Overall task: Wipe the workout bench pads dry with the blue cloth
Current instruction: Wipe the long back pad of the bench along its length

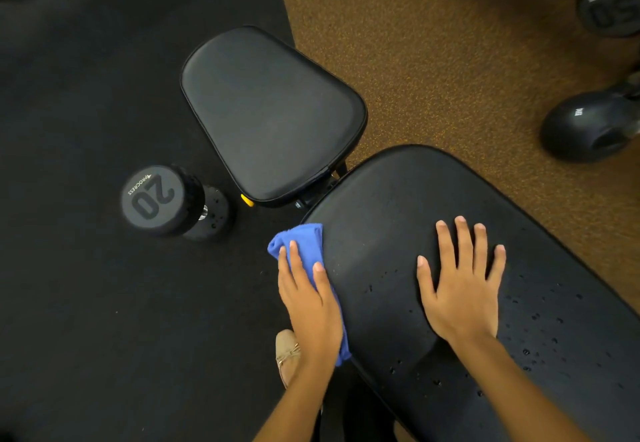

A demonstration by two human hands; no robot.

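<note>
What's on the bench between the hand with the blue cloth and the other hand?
Only bare black pad with a few water droplets, between the left hand on the blue cloth and the right hand; head view.

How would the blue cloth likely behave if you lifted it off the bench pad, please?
Probably floppy: the blue cloth drapes and bunches under the left hand. Likely light, and grippy rather than slippery, given its fuzzy nap.

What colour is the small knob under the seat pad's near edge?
Yellow. The knob just below the seat pad shows best in the head view.
</note>
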